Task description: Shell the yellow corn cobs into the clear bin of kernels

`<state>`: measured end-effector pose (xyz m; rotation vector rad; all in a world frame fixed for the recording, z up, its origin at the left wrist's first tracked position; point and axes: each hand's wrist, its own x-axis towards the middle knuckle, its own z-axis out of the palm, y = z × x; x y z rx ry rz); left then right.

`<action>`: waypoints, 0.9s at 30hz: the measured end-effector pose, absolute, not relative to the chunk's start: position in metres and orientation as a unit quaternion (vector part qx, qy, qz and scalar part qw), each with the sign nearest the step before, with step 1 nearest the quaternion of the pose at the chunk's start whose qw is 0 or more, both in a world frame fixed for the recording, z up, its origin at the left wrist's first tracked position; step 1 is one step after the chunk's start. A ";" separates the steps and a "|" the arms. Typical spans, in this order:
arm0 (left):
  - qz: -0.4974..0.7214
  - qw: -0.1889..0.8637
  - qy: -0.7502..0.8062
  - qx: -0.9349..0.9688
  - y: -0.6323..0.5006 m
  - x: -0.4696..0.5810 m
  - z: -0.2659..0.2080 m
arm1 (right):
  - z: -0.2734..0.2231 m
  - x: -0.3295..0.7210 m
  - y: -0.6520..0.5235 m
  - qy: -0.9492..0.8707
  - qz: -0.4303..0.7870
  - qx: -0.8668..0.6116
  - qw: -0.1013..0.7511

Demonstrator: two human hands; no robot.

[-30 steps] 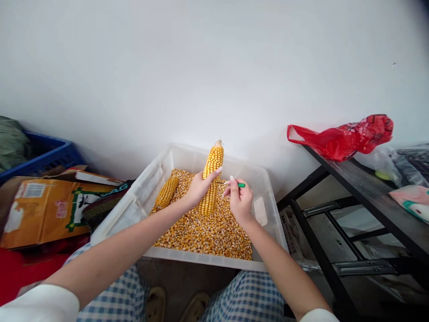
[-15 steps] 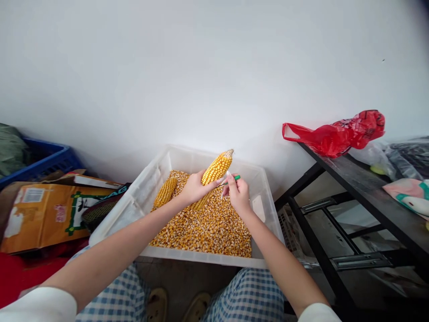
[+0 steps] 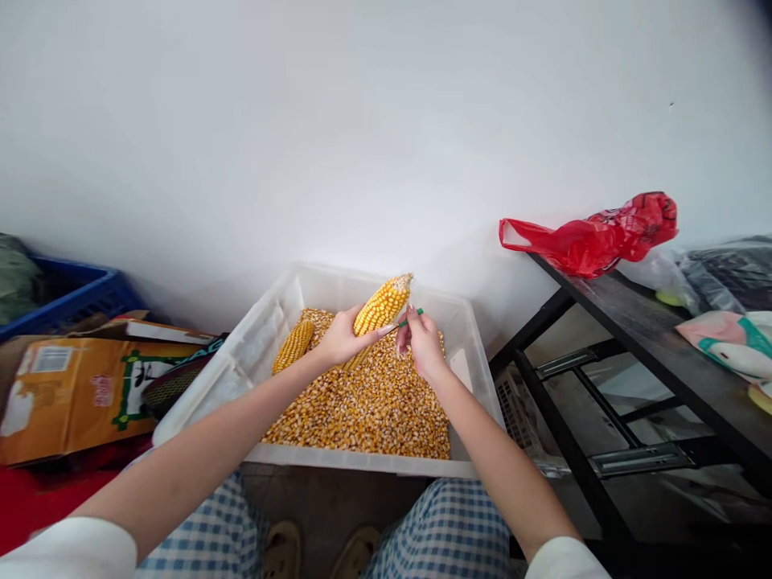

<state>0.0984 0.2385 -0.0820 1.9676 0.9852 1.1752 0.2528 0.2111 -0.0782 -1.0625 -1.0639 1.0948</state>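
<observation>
My left hand [image 3: 342, 338] is wrapped round a yellow corn cob [image 3: 383, 307], its pale tip pointing up and to the right. Pinched in my right hand [image 3: 423, 342] is a thin tool with a green handle [image 3: 420, 312]; its other end reaches toward the cob by my left thumb and is too small to make out. Both hands are above loose corn kernels [image 3: 367, 418] in a translucent plastic bin [image 3: 355, 461]. A second cob [image 3: 293, 346] lies on the kernels at the left, partly behind my left forearm.
To the left are an orange cardboard box [image 3: 90, 394] and a blue crate [image 3: 90, 285]. A black-framed table [image 3: 651, 338] stands at the right, with a red plastic bag [image 3: 594, 241] on its near corner. A white wall [image 3: 362, 129] rises behind the bin.
The view has shifted slightly. The cob is a little more tilted to the right, and my right hand with the green-handled tool has turned slightly beside it.
</observation>
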 end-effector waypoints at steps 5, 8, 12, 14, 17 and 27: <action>0.470 0.367 0.387 0.704 0.238 0.101 -0.080 | -0.081 0.254 0.213 -0.479 0.482 -0.488 0.548; 0.503 0.437 0.400 0.629 0.241 0.103 -0.081 | -0.080 0.254 0.212 -0.467 0.499 -0.466 0.562; 0.484 0.582 0.366 0.541 0.245 0.105 -0.083 | -0.077 0.254 0.212 -0.445 0.530 -0.421 0.586; 0.466 0.622 0.353 0.522 0.245 0.106 -0.084 | -0.077 0.255 0.213 -0.430 0.523 -0.407 0.613; 0.446 0.642 0.348 0.518 0.244 0.106 -0.085 | -0.075 0.256 0.212 -0.419 0.489 -0.401 0.651; 0.466 0.581 0.373 0.553 0.245 0.108 -0.090 | -0.075 0.247 0.200 -0.541 0.396 -0.400 0.626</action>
